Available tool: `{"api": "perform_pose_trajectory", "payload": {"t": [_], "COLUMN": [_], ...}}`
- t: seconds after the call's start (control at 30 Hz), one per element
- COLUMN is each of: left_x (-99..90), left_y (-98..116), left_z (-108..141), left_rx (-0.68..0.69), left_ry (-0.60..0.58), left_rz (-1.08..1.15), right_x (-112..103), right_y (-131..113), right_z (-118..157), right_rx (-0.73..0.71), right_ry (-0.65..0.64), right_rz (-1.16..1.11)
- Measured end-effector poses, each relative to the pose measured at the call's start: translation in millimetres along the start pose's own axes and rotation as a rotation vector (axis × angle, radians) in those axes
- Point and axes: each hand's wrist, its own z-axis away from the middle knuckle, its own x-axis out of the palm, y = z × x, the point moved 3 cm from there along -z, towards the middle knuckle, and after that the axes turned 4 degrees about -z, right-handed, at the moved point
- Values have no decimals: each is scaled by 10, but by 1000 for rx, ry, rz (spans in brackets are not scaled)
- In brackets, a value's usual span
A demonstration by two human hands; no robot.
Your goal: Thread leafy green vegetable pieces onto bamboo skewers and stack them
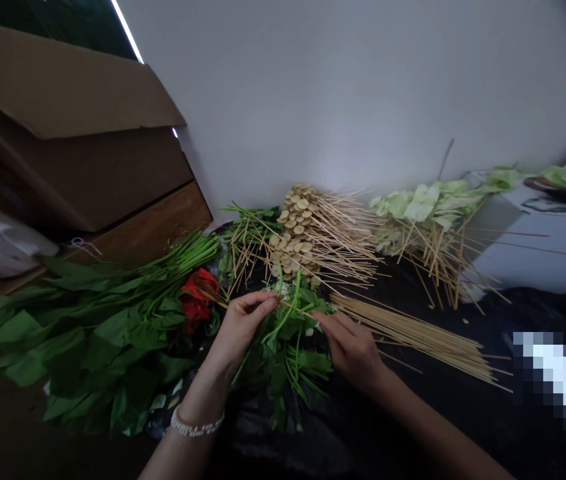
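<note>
My left hand (pixel 248 320), a beaded bracelet on its wrist, pinches a green stem (pixel 281 281) near the middle of the view. Just to the right, my right hand (pixel 350 340) has its fingers closed at the end of a thin stick that runs toward the left hand; its grip is partly hidden. Leafy greens (pixel 283 363) hang between and below both hands. Loose bamboo skewers (pixel 423 333) lie in a row on the black plastic to the right. Beyond the hands, skewered pale round slices (pixel 295 233) are stacked, their sticks pointing right.
A large pile of leafy greens (pixel 97 327) with a red wrapping (pixel 199 297) lies at left, below a cardboard box (pixel 87 160). Skewered pale green leaves (pixel 427 203) stand at the back right. More skewered greens (pixel 253 230) lie against the wall.
</note>
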Motion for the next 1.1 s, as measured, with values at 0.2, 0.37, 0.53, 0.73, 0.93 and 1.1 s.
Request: {"api": "perform_pose_trajectory", "payload": {"t": [0.2,0.37,0.53,0.73,0.93,1.1], "left_x": [30,23,36,53,55,45], "left_y": [-36,-29,34,7,6,5], "left_z": [8,0,-23,-110,-93,-88], "left_rx": [-50,-33,-53,-104,-121,-96], "left_ry": [-28,-20,32,41,94,77], "left_rz": [67,22,-61,-66,-83,-149], "right_x": [1,-7,-33,-8,17,28], "right_y": [0,-7,-11,66,105,115], "right_z": [-1,-29,-76,-78,-53,-54], "right_rx": [18,6,56,69,78,88], "right_ry": [-4,2,-37,-73,-79,-93], "right_rz": [-3,-5,35,113,121,130]}}
